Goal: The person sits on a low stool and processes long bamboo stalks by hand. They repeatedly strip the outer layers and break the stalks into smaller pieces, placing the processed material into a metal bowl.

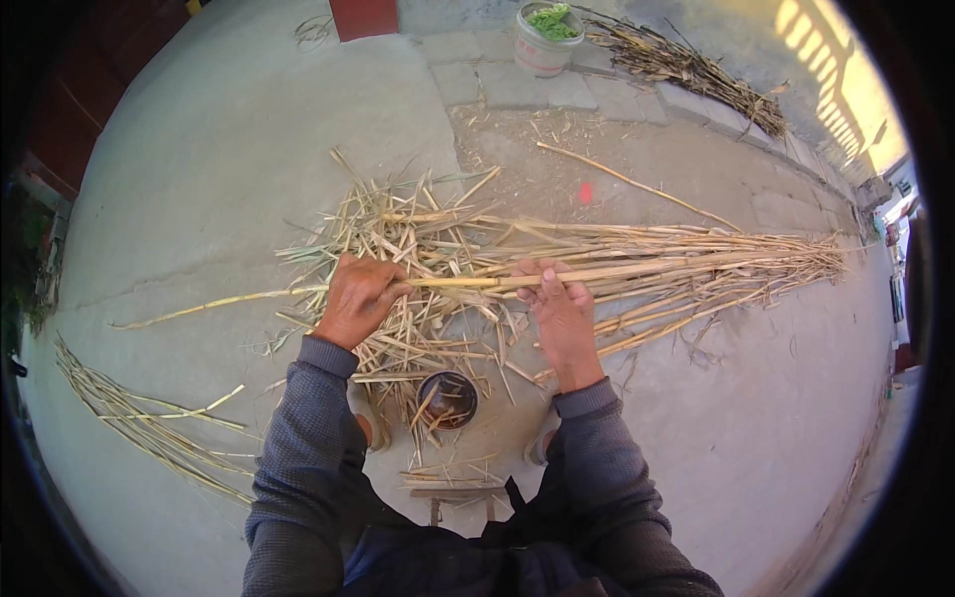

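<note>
My left hand (360,298) is closed round a long, dry, straw-coloured stalk (453,283), whose thin end runs out to the left past my wrist. Farther right along the same stalk, my right hand (562,316) grips it between thumb and fingers, palm partly turned up. Beneath both hands lies a loose heap of dry leaf strips and husks (383,224). A spread of uncut stalks (736,257) reaches from the heap to the right, their tips drawn together. Between my feet stands a dark round bowl (458,401) with several straw bits in it.
Thin stalks (149,413) lie at the left, and a single stalk (637,185) beyond the heap. At the back are a white bucket (540,55) with green stuff inside, a bundle of dark dry stems (686,68) and a red post (364,18). A wooden stool (458,492) is near me.
</note>
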The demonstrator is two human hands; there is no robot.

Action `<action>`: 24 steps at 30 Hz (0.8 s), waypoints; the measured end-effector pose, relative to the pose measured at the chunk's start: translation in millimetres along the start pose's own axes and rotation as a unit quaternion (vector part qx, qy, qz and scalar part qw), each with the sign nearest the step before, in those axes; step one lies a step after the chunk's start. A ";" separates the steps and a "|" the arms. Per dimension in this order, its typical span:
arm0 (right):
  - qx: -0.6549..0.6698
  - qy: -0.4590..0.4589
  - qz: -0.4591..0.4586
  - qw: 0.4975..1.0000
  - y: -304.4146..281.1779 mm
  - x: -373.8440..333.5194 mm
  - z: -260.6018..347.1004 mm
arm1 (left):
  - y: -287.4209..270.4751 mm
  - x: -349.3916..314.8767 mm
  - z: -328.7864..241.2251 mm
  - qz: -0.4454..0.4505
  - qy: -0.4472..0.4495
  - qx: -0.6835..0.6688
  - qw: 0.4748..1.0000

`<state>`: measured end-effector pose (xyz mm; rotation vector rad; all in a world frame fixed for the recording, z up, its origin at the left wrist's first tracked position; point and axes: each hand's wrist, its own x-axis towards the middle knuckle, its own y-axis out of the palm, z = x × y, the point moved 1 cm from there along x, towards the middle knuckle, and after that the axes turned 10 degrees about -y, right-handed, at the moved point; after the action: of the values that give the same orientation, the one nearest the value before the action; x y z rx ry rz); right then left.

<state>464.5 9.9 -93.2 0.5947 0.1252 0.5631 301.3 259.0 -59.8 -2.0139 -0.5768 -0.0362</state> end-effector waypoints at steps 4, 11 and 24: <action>-0.035 0.000 -0.022 0.999 -6.3 1.2 0.0 | 10.1 -2.8 5.1 0.001 0.011 0.009 1.000; -0.097 -0.005 -0.104 0.990 0.8 -0.9 -6.6 | 23.9 -3.4 3.8 -0.047 0.036 0.016 0.998; -0.154 0.078 -0.092 0.981 -9.8 1.5 -0.5 | 48.2 -3.7 -41.4 -0.083 0.040 -0.068 0.993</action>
<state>470.3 4.3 -99.0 0.2337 0.2347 0.4380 326.8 204.3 -79.9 -2.0810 -0.7046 -0.2614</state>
